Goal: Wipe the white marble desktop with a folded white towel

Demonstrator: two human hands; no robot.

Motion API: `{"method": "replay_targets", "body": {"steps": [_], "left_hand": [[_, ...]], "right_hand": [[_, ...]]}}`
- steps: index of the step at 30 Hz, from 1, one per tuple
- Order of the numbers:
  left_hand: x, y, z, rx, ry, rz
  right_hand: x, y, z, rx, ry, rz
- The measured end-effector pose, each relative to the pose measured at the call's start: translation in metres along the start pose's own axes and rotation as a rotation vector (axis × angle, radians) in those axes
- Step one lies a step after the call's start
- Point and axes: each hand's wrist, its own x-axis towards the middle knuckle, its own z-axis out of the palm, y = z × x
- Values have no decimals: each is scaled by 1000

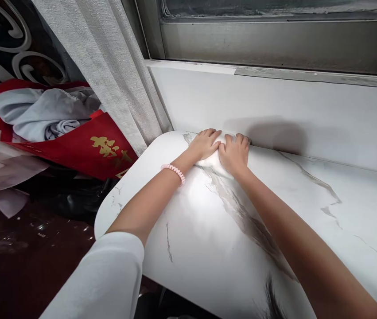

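A soft white item (216, 163), perhaps a cloth, lies on the marble-patterned table (188, 230) near its wall edge. My left hand (205, 144) rests on the left part of it, fingers bent over its far side. Beside it, my right hand (235, 154) presses on the right part, fingers pointing to the wall. The two thumbs nearly touch. Both hands cover much of the white item, so its full shape is hidden. A pink coiled band (174, 172) circles my left wrist.
A red bag (75, 153) holding light grey cloth (48, 110) stands left of the table. A pale curtain (108, 66) hangs behind the table's left corner. The white wall (324, 110) and a window frame (258, 44) run along the far side.
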Motion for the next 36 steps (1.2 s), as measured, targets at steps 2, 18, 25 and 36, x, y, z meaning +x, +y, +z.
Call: {"method": "replay_targets", "body": {"steps": [2,18,25,36], "left_hand": [[-1,-1,-1,4,-29,27],[-142,12,-33,-5,-123,-53],[-247,6,-61,2,-117,-73],[-255,-47,-73,34,-95,-134]], "right_hand": [[1,0,0,-20,-8,-26],[-114,-60,-41,-34,-240,-168],[-191,-110,-63,94,-330,-299],[-159,-159,-50,235,-514,-233]]}}
